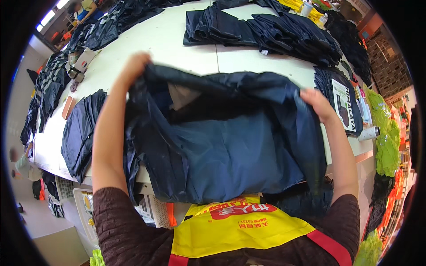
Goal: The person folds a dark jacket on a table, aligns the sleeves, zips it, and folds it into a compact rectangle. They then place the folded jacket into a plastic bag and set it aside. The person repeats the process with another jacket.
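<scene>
A large dark navy garment of thin shiny fabric is spread between my two hands over the near edge of a white table. My left hand grips its upper left corner, with the fingers closed on the cloth. My right hand pinches the upper right edge. The garment hangs open toward me, and a lighter lining shows inside near the top. Its lower part drapes down over my yellow apron.
Folded dark garments lie in a row at the back of the table and in a stack at the right. Another dark pile sits left. A tape dispenser, a small can and green cloth are nearby.
</scene>
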Motion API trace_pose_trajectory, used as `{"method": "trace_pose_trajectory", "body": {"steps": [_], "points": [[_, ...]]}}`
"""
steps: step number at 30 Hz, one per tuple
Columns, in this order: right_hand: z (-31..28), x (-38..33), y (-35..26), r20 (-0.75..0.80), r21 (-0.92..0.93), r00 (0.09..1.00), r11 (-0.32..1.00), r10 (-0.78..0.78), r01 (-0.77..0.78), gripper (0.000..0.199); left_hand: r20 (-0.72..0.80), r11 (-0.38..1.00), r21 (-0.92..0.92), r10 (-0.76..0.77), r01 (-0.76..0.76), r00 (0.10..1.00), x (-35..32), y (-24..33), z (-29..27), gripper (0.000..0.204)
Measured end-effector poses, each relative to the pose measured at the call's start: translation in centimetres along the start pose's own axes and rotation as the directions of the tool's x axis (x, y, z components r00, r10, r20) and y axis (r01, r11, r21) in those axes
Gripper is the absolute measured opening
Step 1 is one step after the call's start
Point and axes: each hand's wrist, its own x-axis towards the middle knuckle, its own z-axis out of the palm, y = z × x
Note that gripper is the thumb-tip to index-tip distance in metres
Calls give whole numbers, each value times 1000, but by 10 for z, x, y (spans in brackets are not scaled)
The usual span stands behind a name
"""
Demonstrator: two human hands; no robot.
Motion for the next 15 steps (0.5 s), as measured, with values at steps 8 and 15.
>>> {"method": "trace_pose_trajectory", "body": {"steps": [8,15], "points": [[77,79,55,-256,113,966,991,-43,74,51,-750,846,-432,-529,312,398,8,55,-12,37],[139,-52,98,-116,-611,987,792,-111,17,90,173,570,-121,-794,813,583,-259,272,65,104]]}}
